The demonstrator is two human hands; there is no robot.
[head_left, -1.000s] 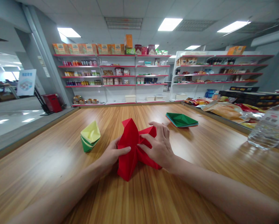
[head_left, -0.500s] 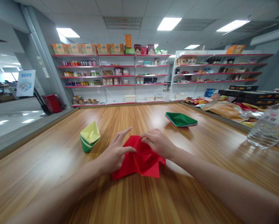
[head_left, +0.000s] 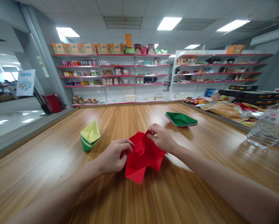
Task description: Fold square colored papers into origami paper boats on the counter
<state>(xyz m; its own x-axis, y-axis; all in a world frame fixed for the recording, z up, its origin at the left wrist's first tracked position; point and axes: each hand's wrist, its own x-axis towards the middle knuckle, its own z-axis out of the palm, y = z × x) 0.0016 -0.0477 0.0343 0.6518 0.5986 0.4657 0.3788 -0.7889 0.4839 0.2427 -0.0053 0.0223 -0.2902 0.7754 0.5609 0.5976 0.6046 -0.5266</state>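
A red folded sheet of paper (head_left: 145, 158) lies in front of me on the wooden table, its pointed flaps spread and its middle hollowed. My left hand (head_left: 116, 155) pinches its left edge, with the fingertips partly behind the paper. At the upper right, my right hand (head_left: 161, 137) grips a raised flap between thumb and fingers. Left of my hands stands a small folded paper shape (head_left: 90, 137), yellow inside with green layers below. Beyond my right hand rests a stack of folded papers (head_left: 181, 119) with a green one on top.
The wooden table (head_left: 48, 168) has a raised rim along its left and far sides. A clear plastic bottle (head_left: 267, 127) stands at the right, near packaged snacks (head_left: 225, 109) and black boxes (head_left: 249, 98). Stocked shelves (head_left: 117, 77) line the back.
The red paper has been turned and its flaps opened outward. My left hand has closed on its left edge; my right hand has shifted slightly right and lifted a flap.
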